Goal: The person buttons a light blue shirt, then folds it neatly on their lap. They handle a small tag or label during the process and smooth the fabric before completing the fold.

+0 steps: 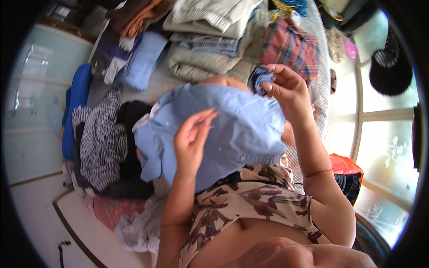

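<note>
A light blue button-up shirt (214, 124) lies spread across my lap. Above its middle my left hand (192, 137) is raised, thumb and fingertips close together; whether something thin, such as a thread, is between them cannot be told. At the shirt's upper right, my right hand (285, 85) pinches a small round dark-blue object (261, 80), perhaps a thread spool or flat tin, that bears writing. Small buttons show on the shirt, and its paler collar or cuff edge is at the left.
Folded trousers and tops (204, 43) are stacked ahead, beside a rolled blue garment (144, 60) and a plaid shirt (290, 47). A patterned garment (100, 144) and dark clothing lie at left, near a blue plastic object (76, 110). A red-edged bag (345, 167) stands at right.
</note>
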### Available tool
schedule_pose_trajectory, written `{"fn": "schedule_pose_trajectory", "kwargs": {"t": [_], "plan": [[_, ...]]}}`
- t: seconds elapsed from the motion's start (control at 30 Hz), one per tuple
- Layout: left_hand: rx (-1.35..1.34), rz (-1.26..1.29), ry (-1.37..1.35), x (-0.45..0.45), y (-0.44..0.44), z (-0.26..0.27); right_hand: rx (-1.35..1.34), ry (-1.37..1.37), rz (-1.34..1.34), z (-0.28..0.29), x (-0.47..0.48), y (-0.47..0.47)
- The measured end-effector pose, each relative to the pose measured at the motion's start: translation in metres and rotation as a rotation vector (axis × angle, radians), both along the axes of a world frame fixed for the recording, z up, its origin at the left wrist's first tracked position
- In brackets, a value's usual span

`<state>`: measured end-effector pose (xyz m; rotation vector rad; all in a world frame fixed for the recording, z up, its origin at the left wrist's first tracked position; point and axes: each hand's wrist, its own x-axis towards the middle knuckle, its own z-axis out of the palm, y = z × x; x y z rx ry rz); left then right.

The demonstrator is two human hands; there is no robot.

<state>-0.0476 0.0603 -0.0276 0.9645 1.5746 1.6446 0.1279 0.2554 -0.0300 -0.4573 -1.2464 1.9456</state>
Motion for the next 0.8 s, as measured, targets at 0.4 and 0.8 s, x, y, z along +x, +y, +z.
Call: {"fn": "schedule_pose_trajectory", "kwargs": {"t": [0.4, 0.8], "plan": [[0.216, 0.127, -0.411, 0.027, -0.02, 0.049, 0.01, 0.117, 0.224, 0.038, -0.034, -0.09], [0.342, 0.246, -0.179, 0.041, -0.046, 0.045, 0.115, 0.053, 0.073, 0.052, -0.035, -0.124]]}}
